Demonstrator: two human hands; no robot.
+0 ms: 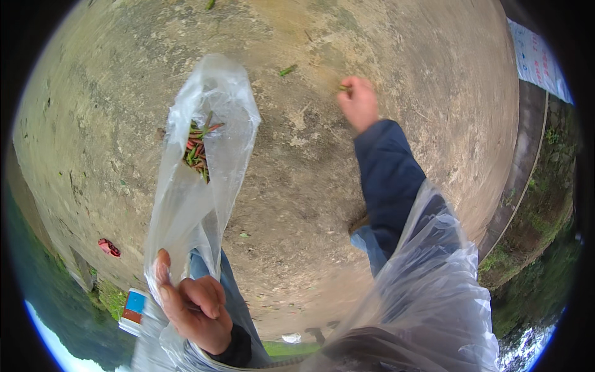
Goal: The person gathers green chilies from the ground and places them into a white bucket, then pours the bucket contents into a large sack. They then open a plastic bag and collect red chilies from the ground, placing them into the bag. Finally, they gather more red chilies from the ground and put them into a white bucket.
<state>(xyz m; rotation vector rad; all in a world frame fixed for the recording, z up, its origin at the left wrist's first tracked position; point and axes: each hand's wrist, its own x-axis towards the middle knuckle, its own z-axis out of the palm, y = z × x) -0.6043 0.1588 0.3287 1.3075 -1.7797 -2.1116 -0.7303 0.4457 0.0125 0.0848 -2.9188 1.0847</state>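
A clear plastic bag [232,135] hangs with its mouth spread, and my left hand [200,307] grips its near rim. Through the opening I see a heap of red and green chili peppers [197,151] at the bottom. Out to the right, over the concrete ground [302,186], my right hand [360,102] is pinched around a small greenish chili pepper [344,87]; motion blurs it. Between the bag and that hand a loose green chili pepper [288,70] lies on the ground. One more green pepper [210,4] is at the far edge.
Clear plastic sheeting [432,279] drapes over my right arm and body. A crumpled red item [109,247] lies at left, near a blue, brown and white object [134,307]. A printed sheet [534,58] and a concrete kerb [516,172] border the right side, with vegetation beyond.
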